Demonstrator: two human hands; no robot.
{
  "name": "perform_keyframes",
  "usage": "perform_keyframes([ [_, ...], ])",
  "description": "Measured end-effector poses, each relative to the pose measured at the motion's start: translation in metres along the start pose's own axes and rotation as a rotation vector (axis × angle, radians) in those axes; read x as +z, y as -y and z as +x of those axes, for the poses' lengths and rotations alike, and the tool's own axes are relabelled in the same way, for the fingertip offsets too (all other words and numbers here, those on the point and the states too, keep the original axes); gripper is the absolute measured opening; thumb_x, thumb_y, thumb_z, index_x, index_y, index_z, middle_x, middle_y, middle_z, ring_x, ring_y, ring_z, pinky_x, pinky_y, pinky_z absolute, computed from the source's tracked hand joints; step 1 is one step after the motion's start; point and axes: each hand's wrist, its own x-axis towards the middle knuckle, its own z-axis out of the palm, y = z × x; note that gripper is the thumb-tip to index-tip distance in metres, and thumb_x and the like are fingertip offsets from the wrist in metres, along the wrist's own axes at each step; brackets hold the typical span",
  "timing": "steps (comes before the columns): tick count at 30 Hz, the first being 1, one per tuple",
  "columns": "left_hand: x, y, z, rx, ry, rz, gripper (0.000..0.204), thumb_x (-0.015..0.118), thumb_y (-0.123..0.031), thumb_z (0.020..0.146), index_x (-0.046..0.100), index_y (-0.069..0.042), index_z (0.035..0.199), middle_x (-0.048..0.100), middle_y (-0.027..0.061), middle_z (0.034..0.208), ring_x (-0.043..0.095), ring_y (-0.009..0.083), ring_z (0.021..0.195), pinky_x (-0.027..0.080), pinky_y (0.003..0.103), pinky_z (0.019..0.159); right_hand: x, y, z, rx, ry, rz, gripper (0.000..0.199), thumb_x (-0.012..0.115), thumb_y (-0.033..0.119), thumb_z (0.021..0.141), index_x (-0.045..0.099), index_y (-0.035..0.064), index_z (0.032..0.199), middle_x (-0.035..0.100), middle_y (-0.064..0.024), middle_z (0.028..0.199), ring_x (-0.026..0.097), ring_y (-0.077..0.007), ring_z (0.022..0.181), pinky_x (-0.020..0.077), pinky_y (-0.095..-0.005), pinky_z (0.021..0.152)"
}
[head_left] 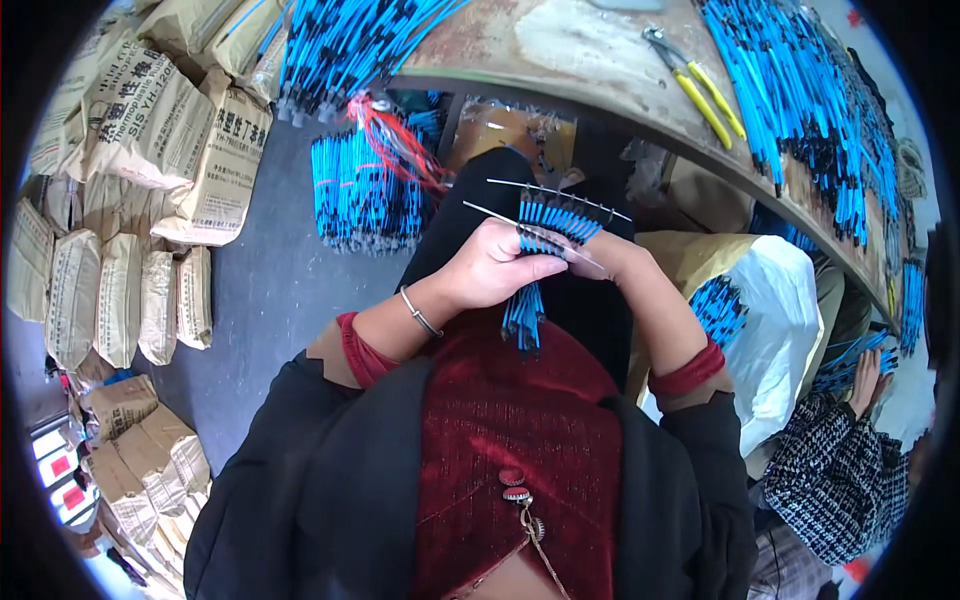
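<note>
Sacks (150, 130) are stacked at the left, and a curved table (560, 60) ahead carries heaps of blue rods (790, 90) and yellow-handled pliers (700, 85). Over the lap, the left hand (490, 268) has its fingers curled tight around a bunch of blue rods (530, 290). The right hand (610, 255) is mostly hidden behind the bunch, so its fingers cannot be judged. Thin wires (555, 195) jut from the fanned tops. A firm grip that keeps the tops level looks like the safest way to hold them.

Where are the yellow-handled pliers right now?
In the head view, the yellow-handled pliers lie on the curved workbench at upper right, just left of the long spread of blue sticks, well beyond both hands.
</note>
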Motion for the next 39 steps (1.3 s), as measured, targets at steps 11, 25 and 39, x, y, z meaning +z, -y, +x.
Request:
perform_keyframes([
  [11, 0.003, -0.011, 0.043, -0.132, -0.116, -0.275, 0.018, 0.061, -0.006, 0.085, 0.063, 0.0, 0.102, 0.065, 0.0034, 0.094, 0.058, 0.0086, 0.086, 0.047, 0.026, 0.079, -0.003, 0.053, -0.012, 0.014, -0.709, 0.265, 0.051, 0.07, 0.007, 0.073, 0.044, 0.0024, 0.116, 0.063, -0.0116, 0.095, 0.063, -0.0193, 0.09, 0.05, -0.0317, 0.075],
  [25, -0.029, -0.001, 0.032, 0.012, -0.413, -0.234, 0.036, 0.064, -0.006, 0.083, 0.053, 0.002, 0.117, 0.061, 0.0037, 0.101, 0.057, 0.0091, 0.085, 0.047, 0.024, 0.077, 0.018, 0.042, 0.014, -0.02, -1.13, 0.145, 0.047, 0.075, 0.011, 0.072, 0.046, 0.0012, 0.108, 0.064, -0.0065, 0.089, 0.061, -0.0107, 0.077, 0.0504, -0.026, 0.069],
  [39, -0.035, -0.032, 0.065, 0.019, -0.449, -0.215, 0.017, 0.063, -0.001, 0.08, 0.063, 0.003, 0.096, 0.064, 0.0062, 0.086, 0.06, 0.0115, 0.079, 0.048, 0.024, 0.071, 0.017, 0.04, 0.024, 0.102, -1.128, 0.01, 0.035, 0.072, 0.012, 0.076, 0.053, 0.0027, 0.104, 0.066, -0.0097, 0.087, 0.065, -0.0162, 0.075, 0.0512, -0.0293, 0.069],
])
